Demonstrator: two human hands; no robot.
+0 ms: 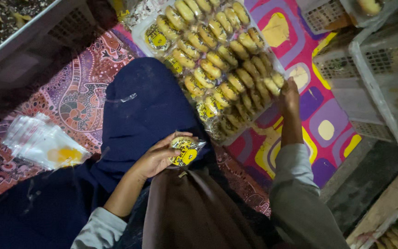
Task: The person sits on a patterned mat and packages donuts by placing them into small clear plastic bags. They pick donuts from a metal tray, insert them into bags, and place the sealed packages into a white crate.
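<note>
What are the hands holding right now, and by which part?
The left hand holds a wrapped pastry in its clear bag, fingers around its left edge. The right hand holds nothing; its fingertips touch a pastry at the tray's edge.

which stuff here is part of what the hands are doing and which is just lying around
In use:
left hand holding a wrapped bun
right hand on the tray of buns
stack of clear bags

Lying about:
white crates
patterned mat
</note>
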